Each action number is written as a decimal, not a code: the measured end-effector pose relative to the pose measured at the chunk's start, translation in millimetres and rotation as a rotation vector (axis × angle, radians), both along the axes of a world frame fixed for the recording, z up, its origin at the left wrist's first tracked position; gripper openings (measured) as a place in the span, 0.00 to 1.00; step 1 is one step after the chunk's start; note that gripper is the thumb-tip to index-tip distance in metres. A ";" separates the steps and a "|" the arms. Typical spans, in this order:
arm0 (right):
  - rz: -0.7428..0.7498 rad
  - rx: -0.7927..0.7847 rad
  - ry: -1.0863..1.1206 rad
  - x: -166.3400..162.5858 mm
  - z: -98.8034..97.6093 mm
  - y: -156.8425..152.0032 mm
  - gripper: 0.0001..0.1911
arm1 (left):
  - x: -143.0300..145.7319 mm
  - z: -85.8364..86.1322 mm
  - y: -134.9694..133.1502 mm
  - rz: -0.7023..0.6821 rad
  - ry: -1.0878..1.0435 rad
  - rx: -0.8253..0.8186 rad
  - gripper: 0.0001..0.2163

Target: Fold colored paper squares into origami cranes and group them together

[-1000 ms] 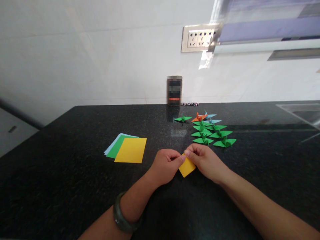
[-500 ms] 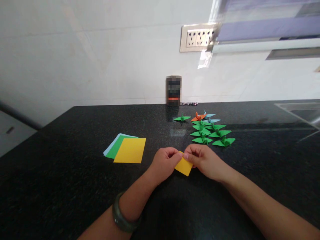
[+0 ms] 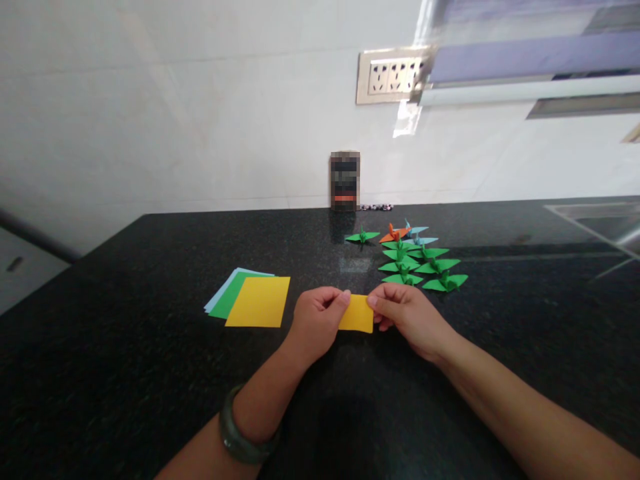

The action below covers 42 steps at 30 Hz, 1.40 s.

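Note:
A small folded yellow paper point(image 3: 357, 313) is held square-on just above the black counter point(image 3: 125, 347). My left hand point(image 3: 315, 320) pinches its left edge and my right hand point(image 3: 405, 313) pinches its right edge; both are closed on it. A dark green bangle point(image 3: 240, 437) circles my left wrist. To the left lies a stack of flat sheets point(image 3: 250, 301), yellow on top of green and light blue. Behind my right hand stand several folded paper cranes point(image 3: 415, 257), mostly green, with an orange one and light blue ones.
A small dark box point(image 3: 345, 181) stands against the white wall at the counter's back, with a beaded string point(image 3: 377, 207) beside it. A socket panel point(image 3: 387, 73) is on the wall. A sink edge point(image 3: 595, 220) shows at the far right.
The folded yellow paper has turned from a tilted diamond to a level rectangle. Both hands have moved slightly up and left, gripping its two side edges.

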State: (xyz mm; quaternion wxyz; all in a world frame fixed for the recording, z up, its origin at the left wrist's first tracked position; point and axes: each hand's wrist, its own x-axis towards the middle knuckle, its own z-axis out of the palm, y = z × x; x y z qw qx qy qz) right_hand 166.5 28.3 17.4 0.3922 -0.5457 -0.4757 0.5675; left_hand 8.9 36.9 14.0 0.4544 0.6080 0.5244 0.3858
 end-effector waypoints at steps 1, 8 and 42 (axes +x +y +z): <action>-0.025 -0.003 0.052 0.0 -1.6 0.7 0.10 | 0.5 -0.4 -0.5 -0.050 -0.001 -0.029 0.14; 0.027 0.007 0.033 -1.4 -4.6 -0.8 0.13 | 5.8 -9.4 -5.6 -0.380 0.109 -0.177 0.11; 0.061 0.887 -0.477 3.8 -7.9 -2.1 0.06 | 3.2 2.6 4.0 -0.027 -0.501 -0.608 0.20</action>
